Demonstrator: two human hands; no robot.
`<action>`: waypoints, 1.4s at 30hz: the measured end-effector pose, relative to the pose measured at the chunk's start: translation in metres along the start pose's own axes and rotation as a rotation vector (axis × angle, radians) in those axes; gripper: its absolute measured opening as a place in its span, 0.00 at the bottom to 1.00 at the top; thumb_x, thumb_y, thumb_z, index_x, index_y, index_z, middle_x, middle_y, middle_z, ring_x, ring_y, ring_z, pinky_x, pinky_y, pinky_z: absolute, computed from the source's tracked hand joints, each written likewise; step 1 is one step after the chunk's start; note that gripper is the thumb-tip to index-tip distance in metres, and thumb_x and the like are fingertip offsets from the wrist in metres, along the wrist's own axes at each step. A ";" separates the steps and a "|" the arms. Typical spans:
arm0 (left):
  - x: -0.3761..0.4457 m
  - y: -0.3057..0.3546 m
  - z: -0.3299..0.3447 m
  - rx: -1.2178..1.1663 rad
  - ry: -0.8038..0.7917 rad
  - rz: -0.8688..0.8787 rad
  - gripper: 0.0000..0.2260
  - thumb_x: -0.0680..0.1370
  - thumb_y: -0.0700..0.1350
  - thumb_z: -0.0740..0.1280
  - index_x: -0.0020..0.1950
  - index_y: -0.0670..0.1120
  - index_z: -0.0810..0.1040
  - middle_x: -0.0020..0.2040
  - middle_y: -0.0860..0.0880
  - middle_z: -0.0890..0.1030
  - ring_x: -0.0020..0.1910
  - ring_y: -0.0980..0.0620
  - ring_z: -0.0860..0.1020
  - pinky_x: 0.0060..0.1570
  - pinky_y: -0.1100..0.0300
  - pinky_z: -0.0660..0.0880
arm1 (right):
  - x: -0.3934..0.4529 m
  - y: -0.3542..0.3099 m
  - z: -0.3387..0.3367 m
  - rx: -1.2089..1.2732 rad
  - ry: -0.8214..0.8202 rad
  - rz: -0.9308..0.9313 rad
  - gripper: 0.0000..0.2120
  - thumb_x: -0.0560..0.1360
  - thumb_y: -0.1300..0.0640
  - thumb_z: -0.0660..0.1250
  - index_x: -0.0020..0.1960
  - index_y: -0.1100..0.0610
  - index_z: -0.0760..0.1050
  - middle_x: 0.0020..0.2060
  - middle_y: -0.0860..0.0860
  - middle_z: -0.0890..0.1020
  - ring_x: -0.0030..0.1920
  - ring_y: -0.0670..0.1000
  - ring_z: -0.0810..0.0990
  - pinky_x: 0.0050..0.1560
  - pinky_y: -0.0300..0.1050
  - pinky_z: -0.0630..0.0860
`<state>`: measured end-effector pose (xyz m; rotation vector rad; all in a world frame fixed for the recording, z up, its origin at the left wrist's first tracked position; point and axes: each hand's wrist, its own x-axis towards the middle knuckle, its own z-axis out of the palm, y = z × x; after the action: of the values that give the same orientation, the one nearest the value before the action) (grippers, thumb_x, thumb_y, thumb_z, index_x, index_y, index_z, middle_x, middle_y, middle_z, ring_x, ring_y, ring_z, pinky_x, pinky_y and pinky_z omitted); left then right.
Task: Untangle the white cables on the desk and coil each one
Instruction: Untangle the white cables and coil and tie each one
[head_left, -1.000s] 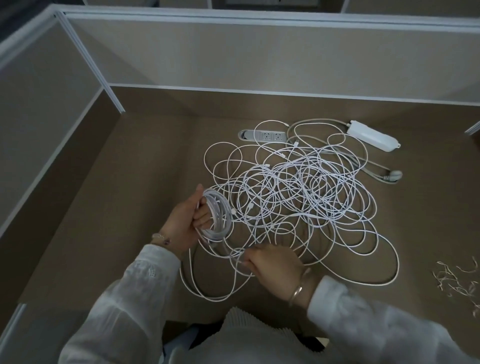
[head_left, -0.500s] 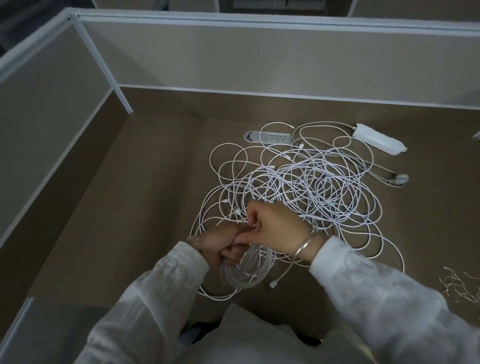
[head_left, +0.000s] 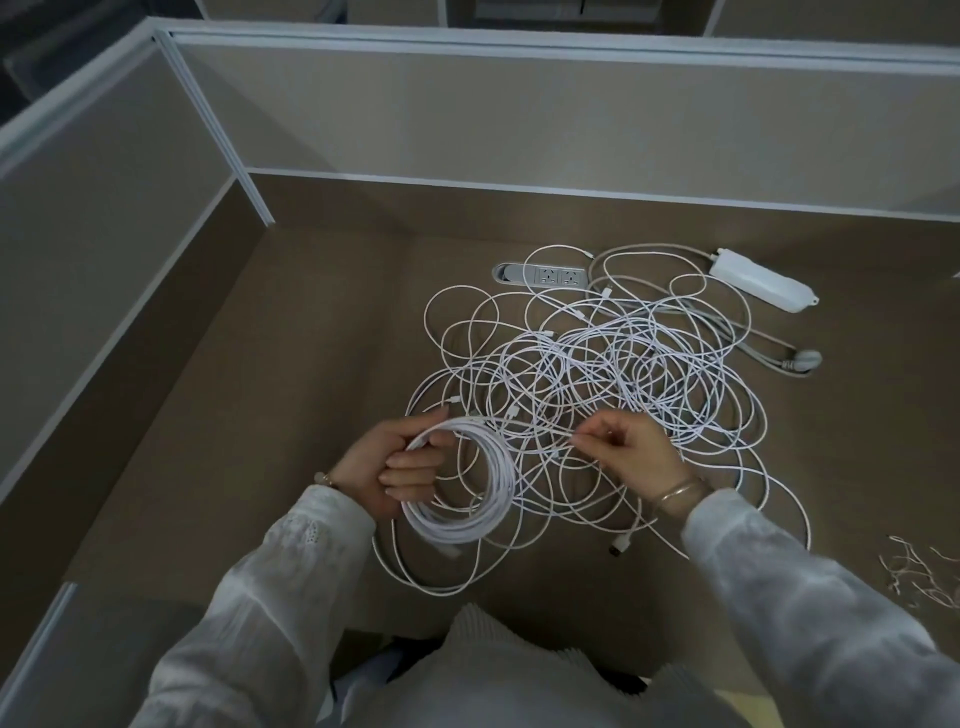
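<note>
A big tangle of thin white cables (head_left: 613, 379) lies spread over the brown desk (head_left: 311, 364). My left hand (head_left: 395, 467) grips a round coil of white cable (head_left: 483, 493) at its left side, held just above the desk's near part. My right hand (head_left: 623, 447) pinches a strand of the same white cable, stretched from the coil to its fingertips, in front of the tangle. A loose USB plug end (head_left: 621, 545) lies on the desk below my right wrist.
A grey socket strip (head_left: 540, 274) is set into the desk behind the tangle. A white power strip (head_left: 758, 283) with a grey cord and plug (head_left: 802, 359) lies at the back right. Small wire ties (head_left: 919, 571) lie at the right edge. Partition walls (head_left: 519, 119) enclose the desk.
My hands have moved apart: the left hand now holds the coil out flat, and the right hand has drawn a strand out to the right of it.
</note>
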<state>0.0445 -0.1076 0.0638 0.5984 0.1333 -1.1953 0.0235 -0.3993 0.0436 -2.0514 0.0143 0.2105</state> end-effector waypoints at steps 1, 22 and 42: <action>-0.001 0.001 -0.004 -0.033 -0.007 0.032 0.13 0.76 0.50 0.70 0.37 0.45 0.73 0.19 0.54 0.58 0.15 0.57 0.55 0.14 0.65 0.58 | -0.005 0.006 0.003 0.000 0.034 0.036 0.06 0.72 0.62 0.72 0.39 0.53 0.79 0.29 0.49 0.79 0.26 0.44 0.75 0.30 0.37 0.73; 0.055 -0.024 0.052 0.248 0.728 0.537 0.17 0.81 0.49 0.63 0.34 0.46 0.64 0.21 0.51 0.60 0.19 0.54 0.57 0.22 0.64 0.58 | -0.033 -0.082 0.060 0.239 -0.396 0.568 0.10 0.72 0.70 0.66 0.33 0.66 0.74 0.17 0.50 0.75 0.16 0.45 0.73 0.19 0.36 0.72; 0.057 -0.041 0.055 0.193 0.780 0.393 0.15 0.80 0.50 0.64 0.39 0.41 0.74 0.27 0.43 0.77 0.24 0.47 0.77 0.27 0.59 0.76 | -0.049 -0.103 0.053 0.363 -0.448 0.744 0.09 0.80 0.58 0.56 0.46 0.63 0.71 0.35 0.61 0.81 0.25 0.57 0.78 0.26 0.44 0.77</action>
<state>0.0178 -0.1924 0.0717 1.1829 0.5361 -0.5477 -0.0222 -0.3077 0.1175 -1.5206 0.5044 1.0421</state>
